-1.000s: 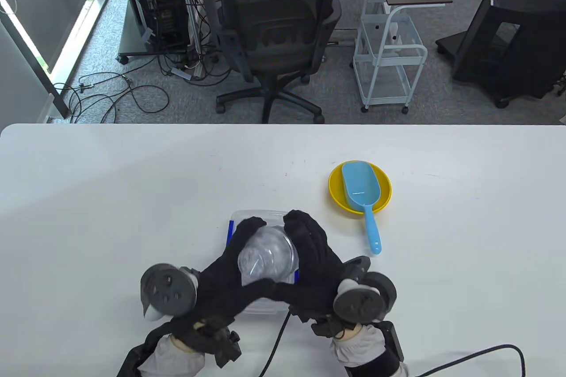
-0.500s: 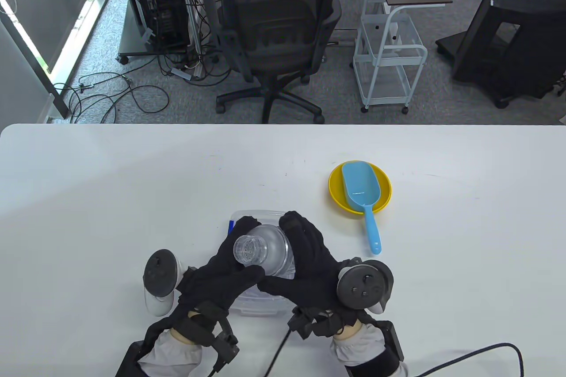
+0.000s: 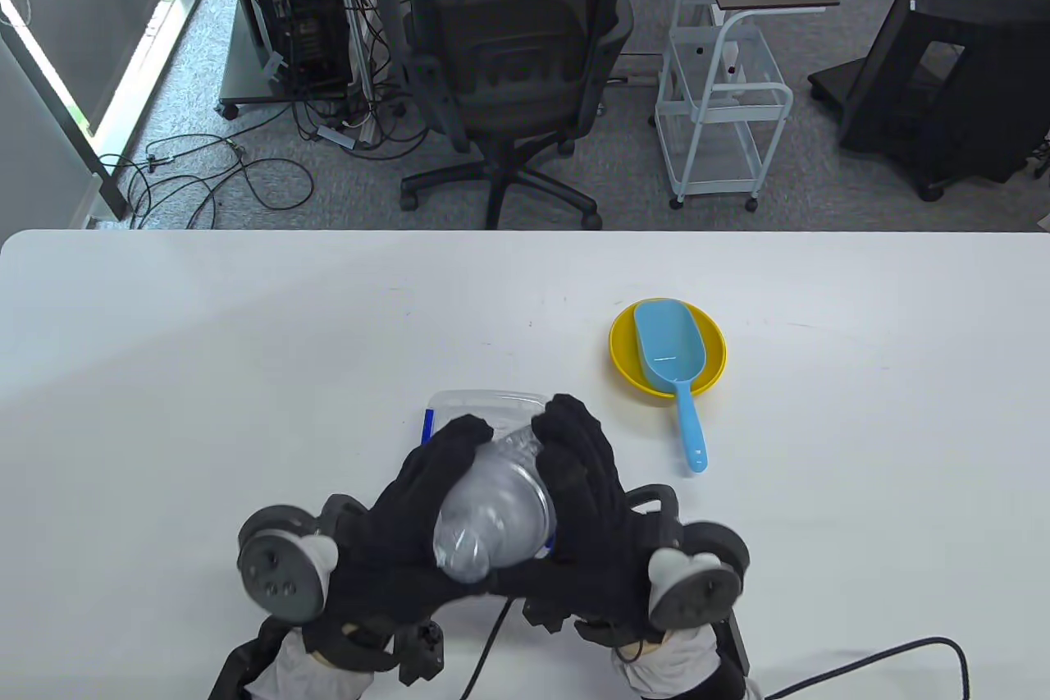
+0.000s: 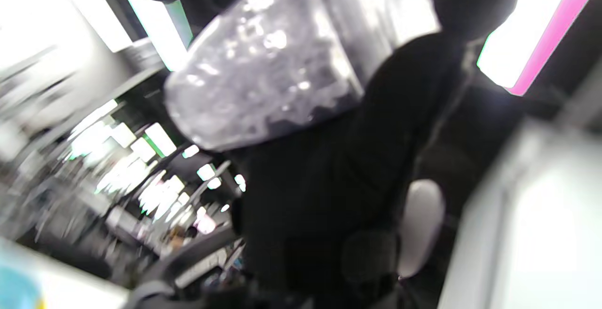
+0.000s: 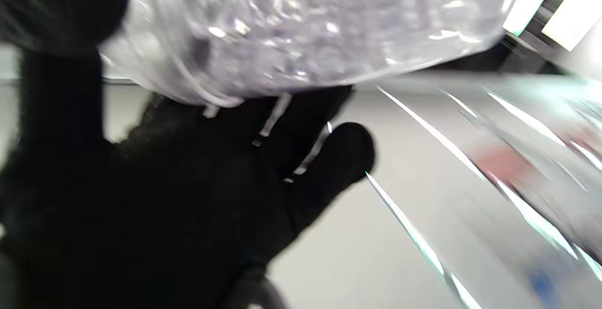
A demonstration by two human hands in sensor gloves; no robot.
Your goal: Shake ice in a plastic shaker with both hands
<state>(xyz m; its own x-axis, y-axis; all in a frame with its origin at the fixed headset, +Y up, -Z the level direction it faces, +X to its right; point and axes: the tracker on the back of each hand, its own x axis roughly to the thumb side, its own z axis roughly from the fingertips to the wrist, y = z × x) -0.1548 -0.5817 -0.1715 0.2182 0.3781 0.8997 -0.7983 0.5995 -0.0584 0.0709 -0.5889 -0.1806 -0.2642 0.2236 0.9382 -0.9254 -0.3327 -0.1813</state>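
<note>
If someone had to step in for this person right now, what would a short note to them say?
Left hand: grips the clear shaker from its left side.
Right hand: grips it from the right.
The shaker is tilted, held above a clear plastic box near the table's front edge; ice shows inside it in both wrist views.
The blue scoop rests in the yellow bowl, to the right.
Done: ice is in, both hands are on.
Left: go on shaking, then set the shaker down.
</note>
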